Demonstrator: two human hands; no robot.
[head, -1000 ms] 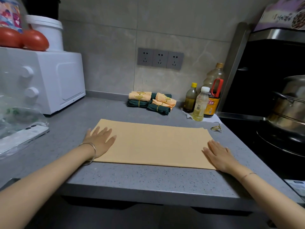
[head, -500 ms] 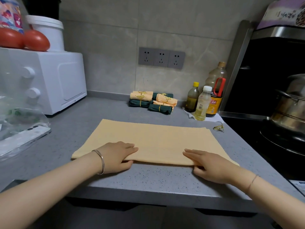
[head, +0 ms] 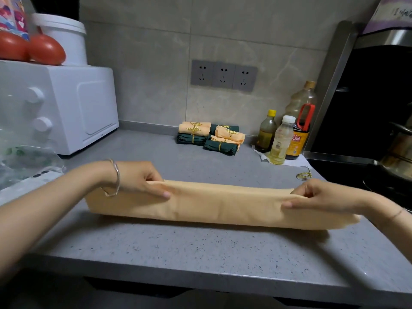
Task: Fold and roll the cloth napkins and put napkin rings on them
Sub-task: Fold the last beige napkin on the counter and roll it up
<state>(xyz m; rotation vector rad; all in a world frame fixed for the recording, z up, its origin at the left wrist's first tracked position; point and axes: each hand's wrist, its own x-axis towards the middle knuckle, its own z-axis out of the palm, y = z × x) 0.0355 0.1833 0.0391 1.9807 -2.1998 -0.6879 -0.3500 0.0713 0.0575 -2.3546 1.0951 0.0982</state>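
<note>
A peach cloth napkin (head: 223, 205) stretches across the grey counter (head: 178, 248), its near edge lifted off the surface. My left hand (head: 140, 178) pinches that raised edge near the napkin's left end. My right hand (head: 321, 195) pinches it near the right end. A loose gold napkin ring (head: 303, 175) lies on the counter just behind my right hand. Several rolled napkins (head: 210, 139), peach and dark green with gold rings on them, are stacked by the back wall.
A white microwave (head: 64, 105) with tomatoes and a bucket on top stands at the left. A clear plastic bag (head: 24, 161) lies in front of it. Bottles (head: 282, 139) stand at the back right, beside a stove with a steel pot (head: 399, 152).
Both hands went from lying flat on the napkin to pinching its near edge. They have lifted that edge and carried it away from me, over the rest of the cloth.
</note>
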